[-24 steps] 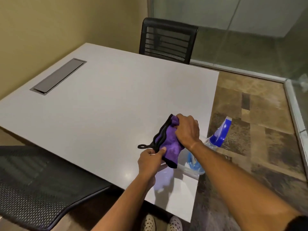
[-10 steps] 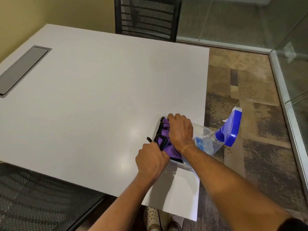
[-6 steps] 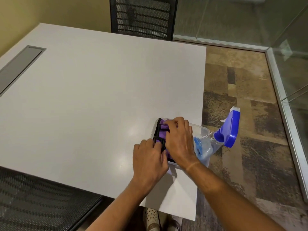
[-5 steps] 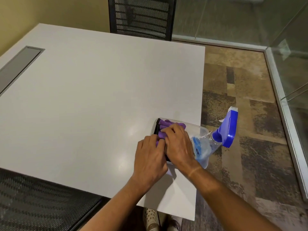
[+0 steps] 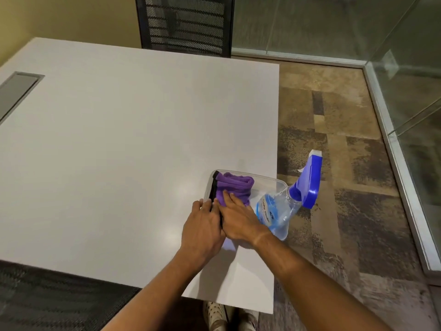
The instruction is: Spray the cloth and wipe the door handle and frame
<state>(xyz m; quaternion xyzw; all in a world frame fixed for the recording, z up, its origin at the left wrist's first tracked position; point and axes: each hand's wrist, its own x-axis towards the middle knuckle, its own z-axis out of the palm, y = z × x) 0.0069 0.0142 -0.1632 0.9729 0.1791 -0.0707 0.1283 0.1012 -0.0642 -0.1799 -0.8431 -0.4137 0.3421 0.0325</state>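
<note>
A folded purple cloth (image 5: 236, 187) with a black edge lies inside a clear plastic bin (image 5: 267, 181) near the right edge of the white table (image 5: 119, 144). My left hand (image 5: 202, 228) and my right hand (image 5: 238, 219) lie side by side, palms down, on the near part of the cloth. Their fingers are flat and press on it rather than curl around it. A clear spray bottle (image 5: 276, 211) with a blue trigger head (image 5: 310, 182) leans in the bin's right end, its head out over the floor. No door handle or frame shows.
A black mesh chair (image 5: 186, 25) stands at the table's far side and another (image 5: 52, 299) at the near left. A grey cable hatch (image 5: 16, 91) is set in the table at left. Glass walls with a metal sill (image 5: 393, 149) run along the right.
The cloth has gone from held above the table down into the bin. Both hands have flattened on it and slid toward its near end, uncovering the far folds.
</note>
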